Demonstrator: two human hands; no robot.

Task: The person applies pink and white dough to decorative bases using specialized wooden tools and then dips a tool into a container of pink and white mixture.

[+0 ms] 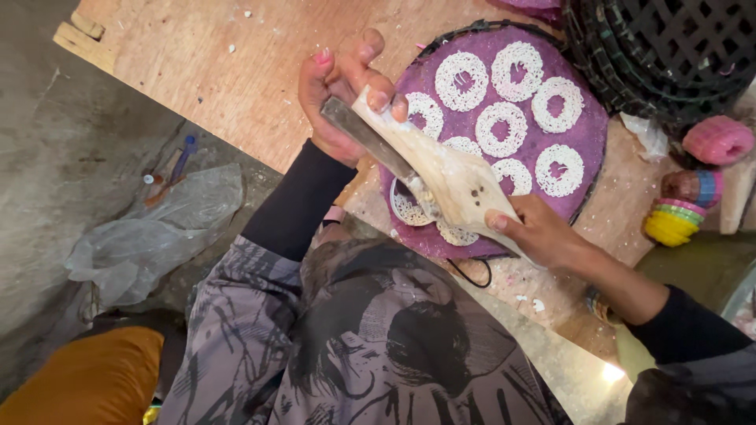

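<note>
We are holding a wooden press [441, 169] over the purple round tray [587, 142] on the counter [205, 63]. Our left hand [346, 94] is wrapping its fingers [378, 98] around the far end, while our right hand [543, 232] is gripping the near end. White noodle rings [512, 126] are lying on the tray beside stacked black baskets [661, 47].

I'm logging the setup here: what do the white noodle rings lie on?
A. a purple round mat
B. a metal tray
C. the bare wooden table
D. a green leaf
A: the white noodle rings sit in rows on the purple round mat, under the wooden press held in both hands.
</note>
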